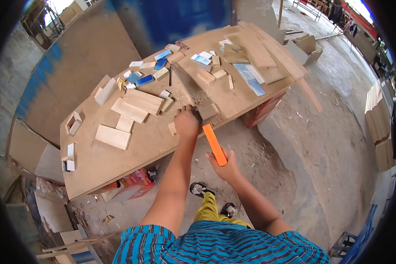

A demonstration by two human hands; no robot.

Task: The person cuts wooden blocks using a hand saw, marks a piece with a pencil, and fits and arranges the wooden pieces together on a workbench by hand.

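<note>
My right hand [225,166] is closed round the orange handle of a handsaw [214,145]. Its thin blade points away from me over the near edge of the worktable [156,147]. Just left of the blade, my left hand [187,122] presses down with bent fingers on a small piece of wood [172,128], mostly hidden beneath it. A short wooden block [209,111] lies right of the blade, and whether it joins the piece under my hand cannot be seen. Sawdust [201,97] is scattered beside the blade.
Pale boards [113,136] and several blue-painted offcuts [144,80] lie on the table's left half. Larger planks [262,55] rest at the far right. Red boxes [134,185] stand under the table. Stacked panels [378,127] line the right side.
</note>
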